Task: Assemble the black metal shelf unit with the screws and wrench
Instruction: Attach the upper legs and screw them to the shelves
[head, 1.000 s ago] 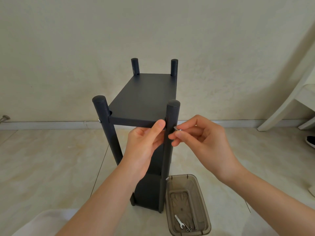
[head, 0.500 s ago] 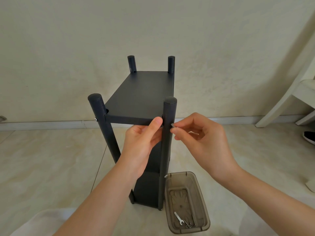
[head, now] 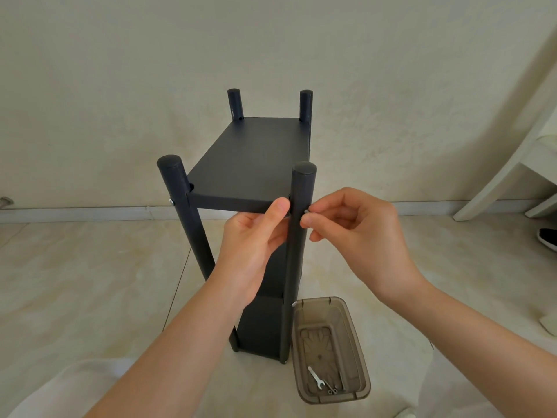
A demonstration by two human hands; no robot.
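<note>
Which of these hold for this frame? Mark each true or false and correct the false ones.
1. The right hand pinches a small silver screw against the near right post. True.
2. The wrench is in the left hand. False: it lies in the brown plastic tray.
3. The tray sits on the top shelf. False: it is on the floor.
4. The left thumb rests on the shelf's front edge. True.

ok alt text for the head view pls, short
The right hand pinches a small screw against the near right post of a black shelf unit, while the left hand steadies the shelf edge. A wrench lies in a plastic bin on the floor.
</note>
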